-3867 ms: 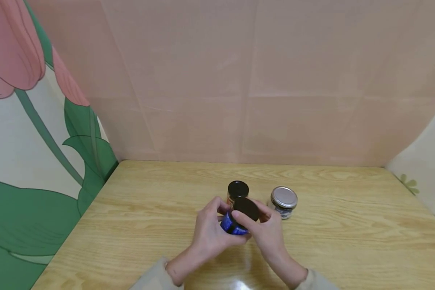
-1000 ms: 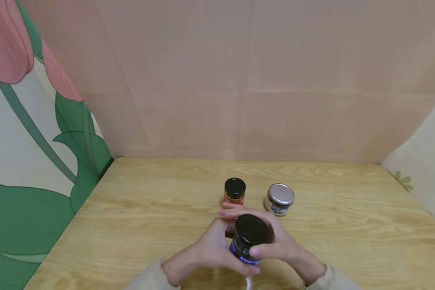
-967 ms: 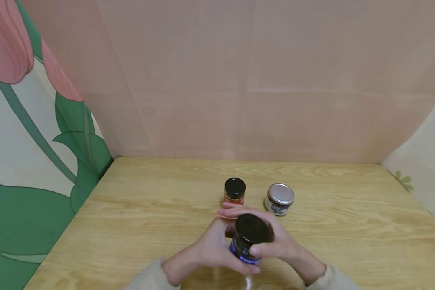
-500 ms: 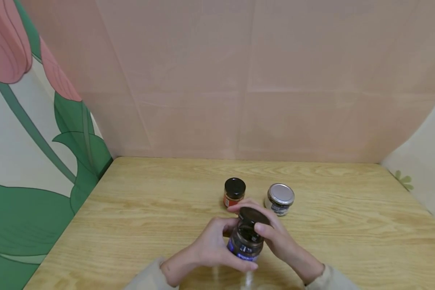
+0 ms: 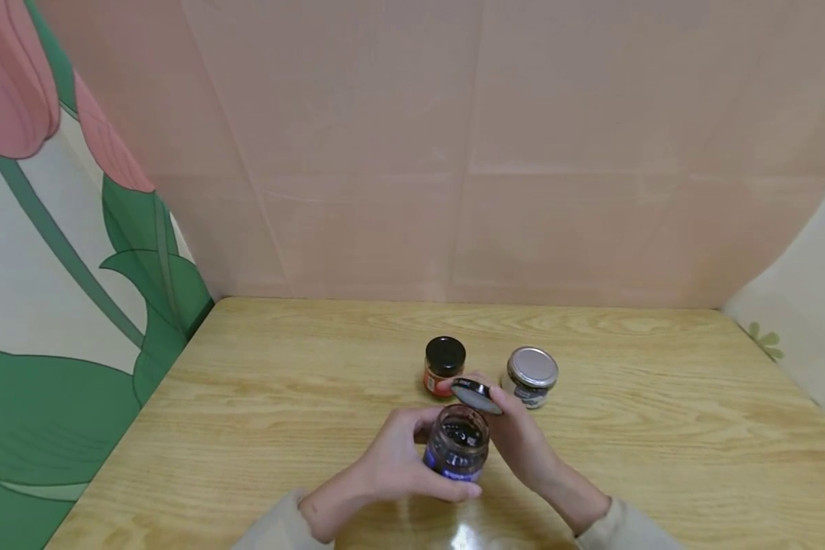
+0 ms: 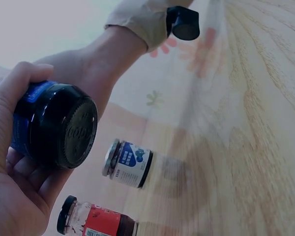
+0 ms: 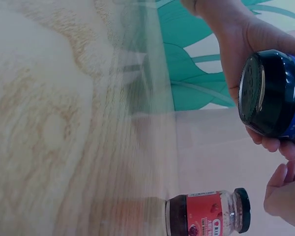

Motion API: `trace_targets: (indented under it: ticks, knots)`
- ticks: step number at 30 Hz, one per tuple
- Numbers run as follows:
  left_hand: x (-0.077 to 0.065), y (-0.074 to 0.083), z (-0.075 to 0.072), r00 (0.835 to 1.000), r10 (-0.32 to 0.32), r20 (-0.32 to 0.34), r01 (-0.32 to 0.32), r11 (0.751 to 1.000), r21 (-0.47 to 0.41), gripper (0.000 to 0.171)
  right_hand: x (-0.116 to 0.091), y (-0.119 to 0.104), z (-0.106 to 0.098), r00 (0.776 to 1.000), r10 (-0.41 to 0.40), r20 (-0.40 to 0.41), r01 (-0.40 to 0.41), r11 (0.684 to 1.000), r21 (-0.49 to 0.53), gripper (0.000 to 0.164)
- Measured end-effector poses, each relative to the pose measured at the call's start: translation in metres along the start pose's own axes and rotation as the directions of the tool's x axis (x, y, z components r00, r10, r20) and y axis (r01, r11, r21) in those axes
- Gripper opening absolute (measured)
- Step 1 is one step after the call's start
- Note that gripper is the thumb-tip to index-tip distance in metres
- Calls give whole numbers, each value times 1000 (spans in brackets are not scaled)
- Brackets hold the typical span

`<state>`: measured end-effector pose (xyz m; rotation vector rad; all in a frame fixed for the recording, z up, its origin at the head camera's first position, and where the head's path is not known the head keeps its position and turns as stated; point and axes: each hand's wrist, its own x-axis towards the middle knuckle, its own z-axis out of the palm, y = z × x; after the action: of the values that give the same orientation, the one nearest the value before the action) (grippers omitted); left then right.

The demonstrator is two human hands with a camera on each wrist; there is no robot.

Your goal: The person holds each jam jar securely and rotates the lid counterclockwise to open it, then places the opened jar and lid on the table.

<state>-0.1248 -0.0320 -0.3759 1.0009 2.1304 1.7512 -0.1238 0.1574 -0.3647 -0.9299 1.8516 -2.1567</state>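
My left hand (image 5: 400, 460) grips a glass jam jar (image 5: 457, 451) with a blue label and dark contents, held above the table. Its mouth is uncovered and faces up toward the head camera. In the left wrist view the dark base of this jar (image 6: 78, 130) shows, with fingers and thumb around its side. My right hand (image 5: 522, 443) pinches the jar's black lid (image 5: 477, 396) by its edge, tilted so the pale underside shows, just above and behind the jar's mouth. The lid is out of sight in both wrist views.
Behind the hands stands a red-labelled jar (image 5: 444, 363) with a black lid. To its right is a short jar (image 5: 532, 376) with a silver lid and a white and blue label. The wooden table (image 5: 302, 367) meets a pink cloth backdrop (image 5: 357, 176).
The right hand has twisted the black lid, lifted it off the blue-labelled jar and tipped it up and back. The left hand still holds the jar, which has shifted slightly left.
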Motion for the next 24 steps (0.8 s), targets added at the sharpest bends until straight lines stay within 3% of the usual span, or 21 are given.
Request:
trace_targets:
  ticks: [4,7,10,14,18,24]
  knots:
    - [-1,0,1,999,-47,-15,47,999,4,49,-1,0,1,993,110,-49,-100,978,183,58]
    - [-2,-1,3,998,-61,-25,61,998,-4,47,-1,0,4,973,216,-86,-174,921,350,61]
    - [-3,-2,5,997,-66,-32,66,998,-6,46,-1,-2,8,956,268,-115,-197,883,426,64]
    - [-3,-3,5,996,-78,-48,78,997,7,47,1,-3,10,939,294,-180,-206,898,389,66]
    - [-3,-3,4,994,-84,-69,85,996,7,47,2,-2,11,907,332,-260,-238,912,336,68]
    - [-5,-6,1,994,-75,-84,75,997,-1,47,2,2,13,812,421,-404,-312,898,310,66]
